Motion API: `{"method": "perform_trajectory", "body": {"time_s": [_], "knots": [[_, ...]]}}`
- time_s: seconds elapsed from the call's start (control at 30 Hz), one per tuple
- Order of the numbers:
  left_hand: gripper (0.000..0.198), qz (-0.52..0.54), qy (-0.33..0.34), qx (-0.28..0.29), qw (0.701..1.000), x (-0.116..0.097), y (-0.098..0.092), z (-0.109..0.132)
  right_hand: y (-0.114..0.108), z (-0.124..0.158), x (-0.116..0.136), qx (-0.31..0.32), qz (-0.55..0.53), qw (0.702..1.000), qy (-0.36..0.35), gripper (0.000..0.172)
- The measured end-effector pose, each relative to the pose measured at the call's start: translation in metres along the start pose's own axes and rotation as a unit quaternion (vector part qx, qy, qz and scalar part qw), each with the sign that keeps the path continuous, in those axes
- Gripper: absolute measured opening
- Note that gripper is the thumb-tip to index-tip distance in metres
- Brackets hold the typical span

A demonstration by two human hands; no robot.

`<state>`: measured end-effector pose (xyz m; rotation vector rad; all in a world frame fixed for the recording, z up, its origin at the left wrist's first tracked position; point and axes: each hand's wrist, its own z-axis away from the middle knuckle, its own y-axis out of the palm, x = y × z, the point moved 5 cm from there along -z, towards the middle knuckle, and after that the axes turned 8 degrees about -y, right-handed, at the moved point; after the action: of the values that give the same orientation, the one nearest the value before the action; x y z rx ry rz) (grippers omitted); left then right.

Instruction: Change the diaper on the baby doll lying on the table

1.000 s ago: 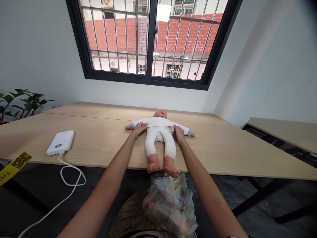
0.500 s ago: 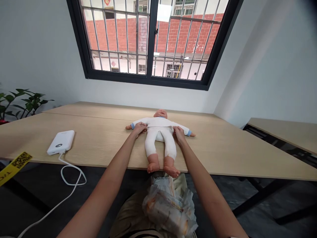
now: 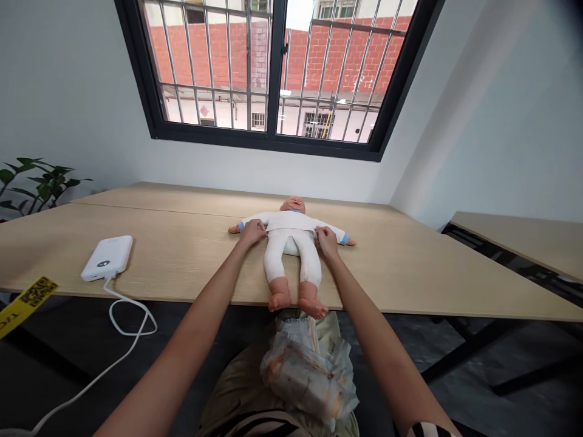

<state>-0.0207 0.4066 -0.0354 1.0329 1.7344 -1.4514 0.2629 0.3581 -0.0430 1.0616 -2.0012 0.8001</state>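
A baby doll (image 3: pixel 291 234) lies on its back on the wooden table (image 3: pixel 182 261), arms spread, bare feet at the front edge. It wears a white top (image 3: pixel 291 221) with blue cuffs and white trousers (image 3: pixel 274 255). At the left side of its waist, my left hand (image 3: pixel 253 232) is closed, pinching the top's hem. My right hand (image 3: pixel 327 240) pinches the hem at the other side, fingers curled together. The fingertips are small and partly hidden in the cloth. On my lap rests a crumpled, stained disposable diaper (image 3: pixel 310 370).
A white power bank (image 3: pixel 108 257) with a white cable (image 3: pixel 122 355) lies at the left. Beyond it stands a green plant (image 3: pixel 43 182). A barred window (image 3: pixel 273 79) is behind the table, and another table (image 3: pixel 519 243) stands to the right.
Both hands have shifted slightly up along the doll's sides with the hem, which sits a bit straighter. The whole view has tilted a little.
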Motion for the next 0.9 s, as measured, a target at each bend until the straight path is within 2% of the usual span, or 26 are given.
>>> {"method": "perform_trajectory", "body": {"time_s": [0.07,0.13,0.2,0.27,0.33,0.37,0.43,0.47,0.53,0.57,0.63,0.67,0.73,0.8,0.9], "knots": [[0.016,-0.066,0.016,-0.032,0.997,-0.011,-0.006,0.006,-0.003,0.002,0.012,-0.016,0.01,1.0,-0.008,0.031],[0.013,-0.133,0.04,-0.079,0.987,-0.03,-0.017,0.021,-0.009,0.009,0.035,-0.027,0.013,0.999,-0.039,0.027],[0.011,-0.128,0.079,-0.125,0.981,-0.053,-0.031,0.052,-0.021,0.029,0.067,-0.038,0.001,0.996,-0.081,0.026],[0.01,-0.071,0.15,-0.147,0.975,-0.075,-0.044,0.101,-0.041,0.063,0.103,-0.027,-0.02,0.993,-0.113,0.027],[0.007,-0.019,0.233,-0.159,0.959,-0.087,-0.052,0.163,-0.063,0.106,0.138,0.048,-0.02,0.989,-0.141,0.025],[0.007,-0.007,0.255,-0.153,0.955,-0.088,-0.053,0.195,-0.074,0.128,0.153,0.101,0.003,0.984,-0.149,0.024],[0.018,0.003,0.248,-0.082,0.965,-0.076,-0.043,0.247,-0.091,0.17,0.169,0.268,0.073,0.952,-0.129,0.025],[0.022,0.002,0.221,-0.029,0.975,-0.064,-0.033,0.267,-0.099,0.188,0.168,0.347,0.103,0.928,-0.092,0.029],[0.032,-0.007,0.137,0.086,0.987,-0.032,-0.006,0.294,-0.115,0.217,0.149,0.468,0.149,0.871,0.0,0.038],[0.039,-0.013,0.09,0.131,0.987,-0.014,0.008,0.302,-0.121,0.228,0.134,0.507,0.17,0.844,0.045,0.042],[0.047,0.007,-0.014,0.182,0.983,0.02,0.034,0.306,-0.125,0.24,0.097,0.536,0.2,0.814,0.096,0.049],[0.049,0.03,-0.062,0.193,0.979,0.034,0.044,0.305,-0.123,0.245,0.078,0.545,0.203,0.806,0.112,0.049],[0.048,0.087,-0.101,0.218,0.967,0.048,0.063,0.302,-0.112,0.251,0.047,0.535,0.178,0.817,0.118,0.045],[0.041,0.123,-0.102,0.24,0.958,0.051,0.076,0.3,-0.095,0.259,0.026,0.528,0.143,0.828,0.126,0.047],[0.03,0.157,-0.102,0.253,0.949,0.047,0.085,0.301,-0.075,0.275,0.015,0.544,0.119,0.819,0.137,0.059]]}}
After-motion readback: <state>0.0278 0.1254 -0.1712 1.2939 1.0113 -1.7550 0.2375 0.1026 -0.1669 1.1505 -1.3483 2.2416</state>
